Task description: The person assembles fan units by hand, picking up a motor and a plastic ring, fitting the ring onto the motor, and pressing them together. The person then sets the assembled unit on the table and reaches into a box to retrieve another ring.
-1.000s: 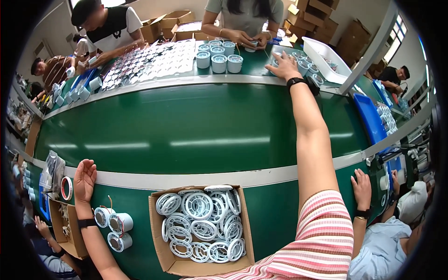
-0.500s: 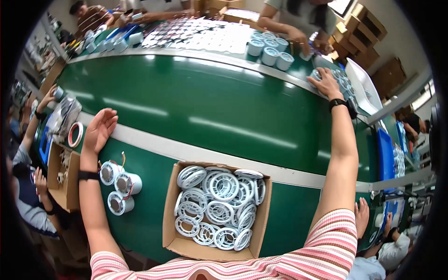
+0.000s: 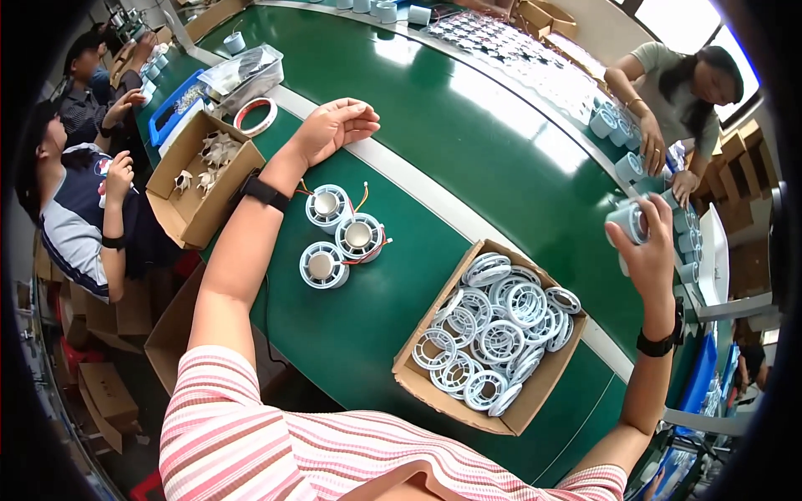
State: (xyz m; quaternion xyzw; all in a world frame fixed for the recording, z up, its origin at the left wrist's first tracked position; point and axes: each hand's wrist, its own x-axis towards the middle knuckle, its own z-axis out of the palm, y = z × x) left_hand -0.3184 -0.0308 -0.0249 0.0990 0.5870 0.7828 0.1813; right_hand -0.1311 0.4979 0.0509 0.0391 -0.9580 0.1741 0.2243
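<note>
My right hand, raised over the right part of the green surface, grips a light-blue cylindrical motor housing. My left hand rests at the pale strip edging the work surface, fingers loosely bent and nothing visible in them. Just below that hand stand three light-blue motor units with silvery round centres and thin coloured wires. Between my arms, a cardboard box holds many pale-blue slotted plastic rings.
Left of my left hand lie a tape roll, a clear plastic bin and a carton of small white parts. Across the green belt, a person handles similar housings. Another person sits at left.
My right hand has lifted a motor housing from the group at the far right and drawn it nearer. The view has turned rightward; my left hand still rests near the pale strip.
</note>
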